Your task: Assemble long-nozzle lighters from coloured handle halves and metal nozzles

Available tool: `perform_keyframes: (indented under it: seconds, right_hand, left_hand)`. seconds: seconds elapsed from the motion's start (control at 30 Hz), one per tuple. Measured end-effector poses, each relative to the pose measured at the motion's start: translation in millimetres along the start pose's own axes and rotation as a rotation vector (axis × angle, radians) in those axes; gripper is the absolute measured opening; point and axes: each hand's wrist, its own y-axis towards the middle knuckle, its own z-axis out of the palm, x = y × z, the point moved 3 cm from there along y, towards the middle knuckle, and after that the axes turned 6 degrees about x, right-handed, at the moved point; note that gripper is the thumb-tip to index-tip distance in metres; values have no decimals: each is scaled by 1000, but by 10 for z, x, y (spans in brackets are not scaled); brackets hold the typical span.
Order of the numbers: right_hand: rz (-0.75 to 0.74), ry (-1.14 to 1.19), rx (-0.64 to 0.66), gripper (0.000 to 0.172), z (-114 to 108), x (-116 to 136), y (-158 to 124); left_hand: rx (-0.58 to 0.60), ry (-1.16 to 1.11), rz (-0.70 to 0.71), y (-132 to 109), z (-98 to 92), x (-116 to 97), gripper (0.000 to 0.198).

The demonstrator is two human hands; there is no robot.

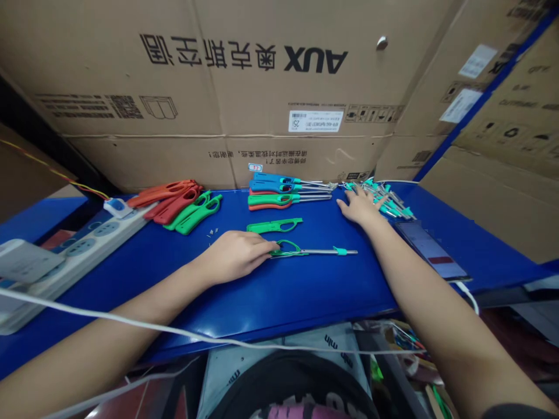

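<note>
My left hand (239, 255) is closed, its fingertips on the handle of a green stick lighter (292, 247) lying on the blue table. From this handle a metal tube (327, 251) with a teal piece points right. Just behind it lies a separate green handle shell (275, 226). My right hand (360, 207) has its fingers spread over the left side of a pile of metal lighter tubes with teal parts (395, 203); nothing is seen gripped in it. Between the hands, farther back, is a stack of blue, green and orange stick lighters (273, 185).
Orange, red and green handle shells (174, 203) lie back left, with small screws (212, 232) nearby. A white power strip (82, 253) runs along the left. A phone (432, 250) with a cable is at right. A white cord (187, 333) crosses the front; cardboard (244, 87) stands behind.
</note>
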Motion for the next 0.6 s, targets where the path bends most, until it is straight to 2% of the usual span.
perform_keyframes:
  seconds: [0.13, 0.3, 0.5, 0.6]
  right_hand:
    - [20, 12, 55, 63, 20, -25, 35]
    - [2, 39, 49, 64, 35, -25, 61]
    - [-91, 126, -146, 48, -51, 9, 51]
    - [-110, 141, -187, 45, -88, 17, 44]
  left_hand:
    - [-1, -25, -4, -1, -13, 13, 26]
    - [-5, -48, 6, 0, -5, 33, 26]
    - [3, -47, 23, 6, 15, 31, 28]
    - [10, -50, 34, 9, 17, 24, 30]
